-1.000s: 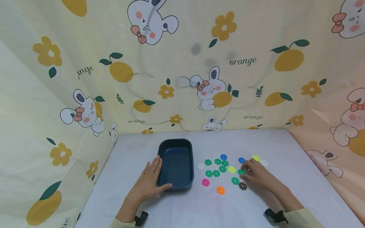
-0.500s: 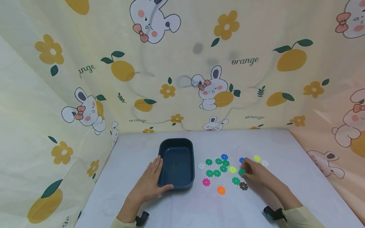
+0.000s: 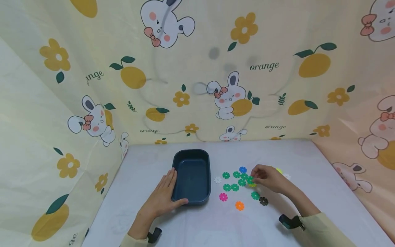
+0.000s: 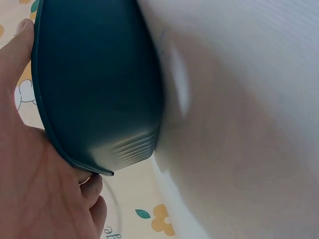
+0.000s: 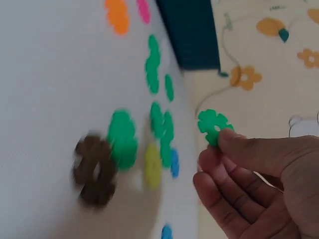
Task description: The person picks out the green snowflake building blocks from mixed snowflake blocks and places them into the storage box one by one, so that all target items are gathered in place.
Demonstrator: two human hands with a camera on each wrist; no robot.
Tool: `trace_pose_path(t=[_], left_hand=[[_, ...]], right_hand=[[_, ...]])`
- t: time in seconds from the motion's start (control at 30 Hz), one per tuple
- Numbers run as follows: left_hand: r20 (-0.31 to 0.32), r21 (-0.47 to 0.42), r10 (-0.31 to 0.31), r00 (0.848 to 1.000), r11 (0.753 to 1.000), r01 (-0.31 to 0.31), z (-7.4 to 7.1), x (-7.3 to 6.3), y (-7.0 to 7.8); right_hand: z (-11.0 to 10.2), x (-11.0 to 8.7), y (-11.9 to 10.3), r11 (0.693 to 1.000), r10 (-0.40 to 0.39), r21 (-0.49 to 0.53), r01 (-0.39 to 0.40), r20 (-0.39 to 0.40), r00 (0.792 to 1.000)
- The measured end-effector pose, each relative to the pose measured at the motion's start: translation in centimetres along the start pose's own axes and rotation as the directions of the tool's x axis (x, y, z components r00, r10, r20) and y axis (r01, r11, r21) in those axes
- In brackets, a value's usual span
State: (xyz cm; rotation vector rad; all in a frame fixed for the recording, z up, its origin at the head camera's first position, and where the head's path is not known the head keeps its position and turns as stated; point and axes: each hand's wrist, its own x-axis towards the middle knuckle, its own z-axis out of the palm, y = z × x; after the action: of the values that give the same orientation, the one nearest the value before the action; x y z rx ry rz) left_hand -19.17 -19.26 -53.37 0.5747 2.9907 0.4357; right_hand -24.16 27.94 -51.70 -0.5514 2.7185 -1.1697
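A green plastic snowflake disc [image 5: 212, 123] is pinched between the thumb and fingers of my right hand [image 3: 273, 178], raised off the table above the yellow-green disc [image 3: 252, 185]. My left hand [image 3: 163, 197] lies along the left side of a dark teal rectangular tray [image 3: 191, 178], its fingers straight and its thumb along the near edge. Nothing shows inside the tray. In the left wrist view, the palm and thumb touch the tray's outer rim.
Several green discs [image 3: 235, 187] lie right of the tray, with a white [image 3: 217, 180], a pink [image 3: 223, 197], an orange [image 3: 239, 206], a black [image 3: 263, 201] and a blue disc [image 3: 242, 169]. Patterned cloth [image 3: 172, 75] stands behind the white table [image 3: 210, 230].
My right hand has picked up the green disc and moved left with it, above the yellow-green disc. My left hand stays against the tray.
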Motion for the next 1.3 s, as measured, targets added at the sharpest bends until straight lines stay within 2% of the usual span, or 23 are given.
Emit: trace_pose_path(t=[0.17,0.4,0.63,0.97,1.13,1.3], left_hand=[[0.005,-0.014,-0.003,1.0,1.0,0.003,-0.1,0.0,0.2],[-0.003,-0.016,-0.001,1.0,1.0,0.001,-0.1,0.0,0.2],[-0.001,-0.002,-0.011,1.0,1.0,0.011,0.0,0.0,0.1],[-0.003,-0.01,-0.001,1.0,1.0,0.001,-0.1,0.1,0.0],[-0.001,-0.022,0.001,1.0,1.0,-0.001,-0.3,0.0,0.2],[-0.001,-0.032,-0.003,1.0,0.999,0.003,-0.4,-0.1,0.2]], right_hand=[[0.8,1.6,-1.8,0.996,-0.041,0.085,0.039,0.016,0.999],[2.2,3.9,-4.7,0.983,-0.06,0.176,0.052,0.043,0.997],[4.3,6.4,-7.1,0.965,-0.151,0.226,0.13,0.081,0.985],[7.7,10.1,-11.1,0.935,-0.269,0.289,0.208,0.192,0.944],[9.9,11.7,-12.4,0.94,-0.266,0.286,0.189,0.262,0.928],[11.9,13.0,-13.5,0.944,-0.291,0.253,0.213,0.331,0.898]])
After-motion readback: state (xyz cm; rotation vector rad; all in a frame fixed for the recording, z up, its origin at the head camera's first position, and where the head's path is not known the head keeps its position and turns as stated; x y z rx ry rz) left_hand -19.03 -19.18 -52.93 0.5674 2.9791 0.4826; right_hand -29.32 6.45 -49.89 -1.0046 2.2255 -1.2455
